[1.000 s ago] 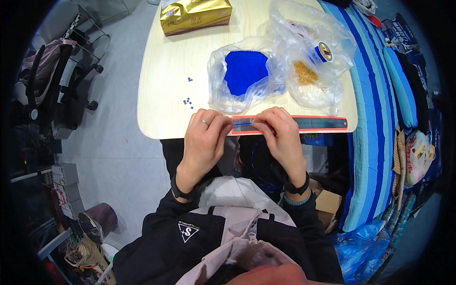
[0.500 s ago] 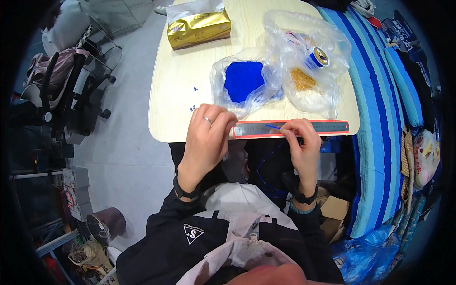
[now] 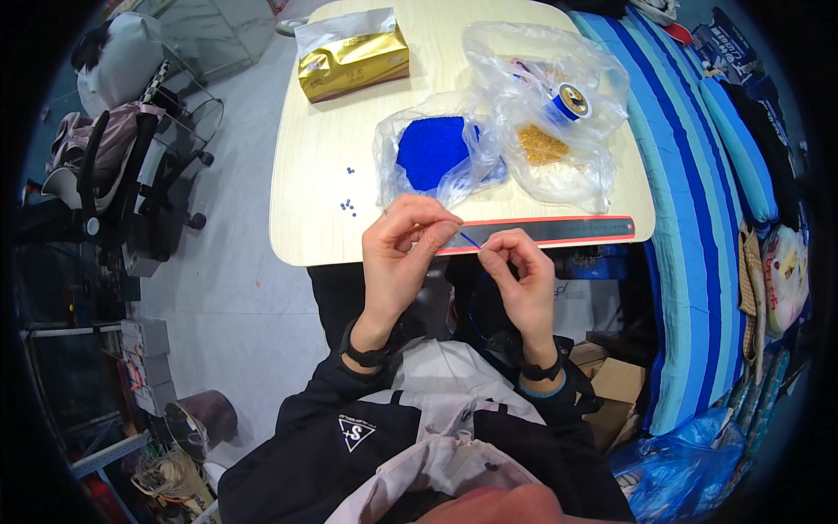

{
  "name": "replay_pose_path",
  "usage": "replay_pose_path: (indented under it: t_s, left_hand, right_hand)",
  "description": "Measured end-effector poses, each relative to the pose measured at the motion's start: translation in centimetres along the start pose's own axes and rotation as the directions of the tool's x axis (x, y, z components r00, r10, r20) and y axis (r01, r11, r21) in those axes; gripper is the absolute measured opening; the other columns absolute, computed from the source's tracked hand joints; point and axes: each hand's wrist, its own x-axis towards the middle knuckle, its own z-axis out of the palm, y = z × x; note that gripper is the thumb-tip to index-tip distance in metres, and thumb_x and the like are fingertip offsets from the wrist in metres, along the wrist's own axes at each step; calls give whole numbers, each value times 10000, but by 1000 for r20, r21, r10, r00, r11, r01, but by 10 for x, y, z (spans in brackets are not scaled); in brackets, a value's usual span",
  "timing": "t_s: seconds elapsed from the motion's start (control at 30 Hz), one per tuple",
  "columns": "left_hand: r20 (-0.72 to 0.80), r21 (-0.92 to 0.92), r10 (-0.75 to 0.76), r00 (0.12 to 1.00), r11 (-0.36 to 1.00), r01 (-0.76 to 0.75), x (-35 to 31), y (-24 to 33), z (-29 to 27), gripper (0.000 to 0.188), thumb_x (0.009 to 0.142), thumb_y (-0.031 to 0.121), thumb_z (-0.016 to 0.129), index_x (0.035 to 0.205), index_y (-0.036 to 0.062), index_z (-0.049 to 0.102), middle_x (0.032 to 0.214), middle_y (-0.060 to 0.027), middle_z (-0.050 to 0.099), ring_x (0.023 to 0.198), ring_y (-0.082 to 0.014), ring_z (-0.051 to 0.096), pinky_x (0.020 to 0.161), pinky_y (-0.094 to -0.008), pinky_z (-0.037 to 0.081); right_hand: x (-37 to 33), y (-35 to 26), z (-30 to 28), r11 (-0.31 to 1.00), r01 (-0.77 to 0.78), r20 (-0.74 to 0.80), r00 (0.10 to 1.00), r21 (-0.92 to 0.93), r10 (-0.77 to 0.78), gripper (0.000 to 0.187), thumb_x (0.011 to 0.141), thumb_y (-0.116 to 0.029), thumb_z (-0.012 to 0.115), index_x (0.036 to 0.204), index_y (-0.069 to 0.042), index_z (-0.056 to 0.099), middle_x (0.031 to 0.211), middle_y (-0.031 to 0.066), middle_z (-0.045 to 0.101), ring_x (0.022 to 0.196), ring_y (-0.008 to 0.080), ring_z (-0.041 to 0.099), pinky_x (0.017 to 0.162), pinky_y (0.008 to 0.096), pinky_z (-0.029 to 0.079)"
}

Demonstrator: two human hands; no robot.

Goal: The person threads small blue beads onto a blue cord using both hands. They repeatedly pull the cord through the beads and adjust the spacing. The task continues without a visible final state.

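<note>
**Left hand point(image 3: 401, 253) and right hand point(image 3: 526, 279) share a thin blue strand point(image 3: 470, 238)**

The blue strand slants across the short gap between the fingertips, over the tabletop's point(image 3: 323, 148) near edge. The left hand, on the strand's 9 o'clock side, has thumb and forefinger narrowed on its upper end. The right hand, at 4 o'clock, pinches the lower end between thumb and fingertips. Whether more of it runs on inside either grip cannot be told.

Taking the strand as the dial's centre, a dark ruler point(image 3: 567, 230) with a red-orange border stretches towards 3 o'clock along the near edge, its left end partly behind the hands. At 11 o'clock an open clear bag point(image 3: 390, 144) holds a bright blue mass point(image 3: 432, 153); further out in that direction stands a gold tissue pack point(image 3: 353, 61). At 1 o'clock lies a larger plastic bag point(image 3: 580, 179) with golden grains point(image 3: 543, 146) and, beyond them, a blue can point(image 3: 571, 102). Small dark beads point(image 3: 348, 208) sit in two loose groups around 10 o'clock.
</note>
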Motion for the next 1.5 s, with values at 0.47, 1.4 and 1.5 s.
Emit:
replay_pose_path:
  t_s: [0.47, 1.4, 1.5]
  left_hand:
    - [-107, 153, 135, 985, 981, -118, 2, 6, -17, 62, 806, -9, 631, 767, -16, 583, 811, -39, 520, 697, -85, 477, 599, -204, 368]
    - [-107, 97, 92, 990, 992, -82, 0, -8, -12, 77, 846, 36, 636, 826, -27, 596, 851, -26, 502, 726, -74, 486, 659, -191, 399]
    - [-94, 156, 162, 982, 977, -146, -1, -11, -11, 143, 865, 88, 633, 932, -30, 588, 904, -44, 513, 737, -79, 490, 674, -196, 415]
  right_hand:
    - [-2, -9, 18, 965, -238, 372, 910, 110, 182, 142, 916, -96, 551, 911, 35, 604, 790, 52, 629, 695, 93, 583, 640, 216, 459]
    - [6, -11, 17, 992, -122, 268, 957, 39, 108, 132, 889, -33, 570, 978, 48, 625, 855, 105, 660, 716, 126, 645, 617, 224, 513]
    - [16, -16, 2, 983, 48, 63, 997, -175, -38, 94, 869, -9, 577, 922, 24, 648, 838, 83, 638, 660, 98, 610, 587, 199, 489]
